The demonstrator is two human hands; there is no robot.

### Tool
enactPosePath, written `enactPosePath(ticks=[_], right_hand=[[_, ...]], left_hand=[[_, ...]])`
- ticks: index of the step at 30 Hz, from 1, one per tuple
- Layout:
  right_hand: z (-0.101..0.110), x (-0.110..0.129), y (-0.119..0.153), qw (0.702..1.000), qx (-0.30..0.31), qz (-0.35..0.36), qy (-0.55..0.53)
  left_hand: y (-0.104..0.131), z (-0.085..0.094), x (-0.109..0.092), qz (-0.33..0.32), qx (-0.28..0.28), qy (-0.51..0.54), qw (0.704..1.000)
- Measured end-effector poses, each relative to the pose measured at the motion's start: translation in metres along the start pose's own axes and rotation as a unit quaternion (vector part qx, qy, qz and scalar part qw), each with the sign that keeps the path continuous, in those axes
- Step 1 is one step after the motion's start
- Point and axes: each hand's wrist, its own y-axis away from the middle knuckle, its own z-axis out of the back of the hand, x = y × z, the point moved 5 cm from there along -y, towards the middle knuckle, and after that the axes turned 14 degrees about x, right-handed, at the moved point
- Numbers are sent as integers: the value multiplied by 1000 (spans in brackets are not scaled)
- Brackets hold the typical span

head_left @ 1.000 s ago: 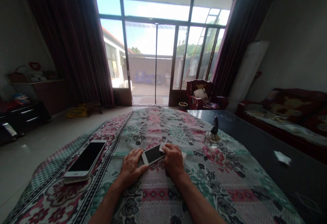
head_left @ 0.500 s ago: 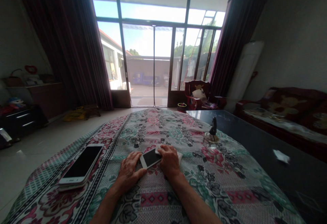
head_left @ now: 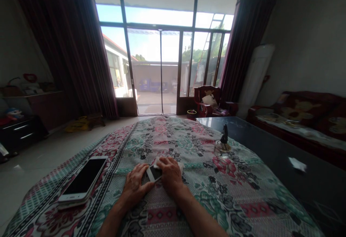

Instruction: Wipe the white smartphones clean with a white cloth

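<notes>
A white smartphone [head_left: 153, 173] with a dark screen lies on the flowered tablecloth [head_left: 162, 141]. My left hand [head_left: 135, 181] grips its left end between thumb and fingers. Over the right part of the screen, my right hand [head_left: 171, 175] presses a white tissue [head_left: 181, 166], bits of which show beyond the fingers. That hand hides much of the phone. To the left lies a larger white phone [head_left: 83, 177], screen up, on top of another flat, pale item.
A small dark figurine on a clear base [head_left: 223, 139] stands to the right on the cloth. A dark glossy table [head_left: 259, 147] adjoins on the right, with a crumpled white paper [head_left: 297, 164] on it. Wooden seats and a glazed door are farther back.
My right hand has slid left across the phone with the tissue, covering more of its screen. My left hand keeps its hold on the left end. The view has shifted slightly.
</notes>
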Motion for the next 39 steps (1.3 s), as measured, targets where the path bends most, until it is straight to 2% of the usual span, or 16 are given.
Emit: enactPosePath(ticks=[3,5,7,11,13,15,20,23,25,30,32,34,39], right_hand=[[12,-29,0,995,-35,-88,1],[14,-33,2,993,-47,-111,4],[10,-23,4,996,-42,-82,9],[-11,17,5,998,20,59,13],[-17,26,4,996,36,84,12],[-14,21,2,997,33,65,11],[8,-19,0,998,-19,-67,-3],[13,-25,4,996,-34,-87,-3],[10,-15,8,998,-32,-61,-3],[-9,24,15,998,12,67,-17],[-12,29,15,996,25,82,-15],[-9,22,12,998,17,56,-9],[12,-23,11,995,-54,-87,-1]], left_hand=[[1,2,-2,1,1,-1,1000],[1,1,-1,1,-2,-3,1000],[0,-1,1,1,-6,-5,1000],[-2,-4,5,-1,-11,-8,1000],[-3,-5,7,3,-11,-8,1000],[-3,-5,8,0,-8,-8,1000],[-3,-3,5,-14,-5,-17,1000],[-2,-1,4,-10,-11,-24,1000],[-2,-1,3,-4,-8,-26,1000],[-3,-3,1,6,8,-17,1000],[-3,-3,0,10,12,-13,1000],[-2,-2,0,12,15,-11,1000],[1,-1,-2,6,9,-5,1000]])
